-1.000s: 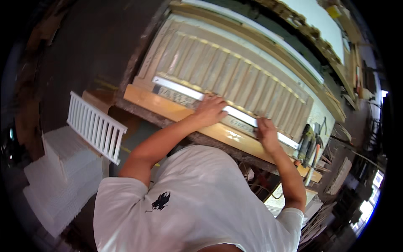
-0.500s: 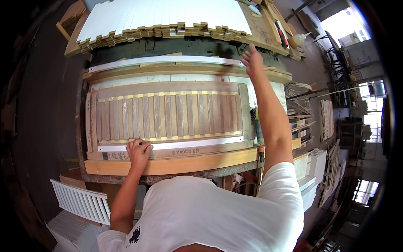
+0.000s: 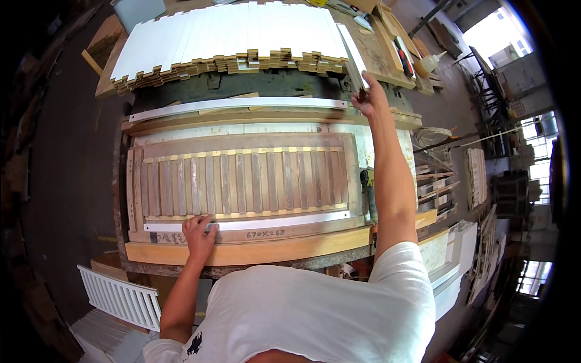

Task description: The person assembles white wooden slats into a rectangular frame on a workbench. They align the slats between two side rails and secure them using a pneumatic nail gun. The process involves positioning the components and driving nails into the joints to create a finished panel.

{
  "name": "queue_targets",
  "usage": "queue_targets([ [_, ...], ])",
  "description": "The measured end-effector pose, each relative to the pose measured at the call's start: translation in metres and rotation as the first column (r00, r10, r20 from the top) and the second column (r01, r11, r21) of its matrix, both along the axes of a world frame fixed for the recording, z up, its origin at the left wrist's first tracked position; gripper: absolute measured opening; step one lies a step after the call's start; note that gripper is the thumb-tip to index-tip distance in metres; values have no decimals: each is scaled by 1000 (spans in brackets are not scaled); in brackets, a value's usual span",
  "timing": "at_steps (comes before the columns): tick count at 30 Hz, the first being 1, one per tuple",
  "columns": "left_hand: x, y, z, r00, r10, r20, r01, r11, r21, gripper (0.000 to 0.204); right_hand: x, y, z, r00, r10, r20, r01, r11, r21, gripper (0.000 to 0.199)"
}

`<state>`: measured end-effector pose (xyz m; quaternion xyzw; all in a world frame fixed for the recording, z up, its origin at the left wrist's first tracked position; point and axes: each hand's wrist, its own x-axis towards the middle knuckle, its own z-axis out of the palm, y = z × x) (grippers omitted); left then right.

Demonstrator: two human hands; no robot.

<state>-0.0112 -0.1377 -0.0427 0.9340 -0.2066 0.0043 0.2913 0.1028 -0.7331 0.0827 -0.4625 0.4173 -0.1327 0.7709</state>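
In a wooden jig [image 3: 357, 145] on the bench lies a row of grey-brown wooden slats [image 3: 241, 181] with gaps between them. Along its near side runs a long white rail [image 3: 278, 221]. My left hand [image 3: 198, 237] is closed over this rail left of its middle, fingers curled; a small greyish spot shows by the thumb, too small to name. My right hand [image 3: 370, 98] reaches far forward and grips the near end of several white slats [image 3: 352, 51]. These slant beside the right end of a wide stack of white slats [image 3: 227, 36], whose brown ends face me.
A second white rail [image 3: 242, 106] lies along the jig's far side. A power tool [image 3: 368, 178] sits right of the jig. Beyond are a squeeze bottle [image 3: 428, 64] and a red-and-black tool [image 3: 404, 60]. A white slatted panel [image 3: 120, 295] stands at lower left.
My right hand, blurred and without slats in view half a second ago, now grips several white slats at the stack's right end. My left hand stays at the near rail. The view has shifted slightly.
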Motion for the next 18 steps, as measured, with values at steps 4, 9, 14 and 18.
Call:
queue_targets([
  [4,1,-50,39,997,-22,-78,5,976,-217,47,-103,78,-9,983,-128,131,130,991,-8,36],
  [9,10,-171,71,696,-438,-569,-59,755,-654,62,-201,196,-61,984,-80,161,113,971,-211,32],
  [14,0,-252,78,456,-271,-848,-505,706,-497,51,-247,312,-89,990,64,-128,-141,606,-783,61],
  [18,-3,-243,43,221,-370,-902,-572,700,-428,29,-268,296,-101,949,299,-100,-315,876,-365,48],
])
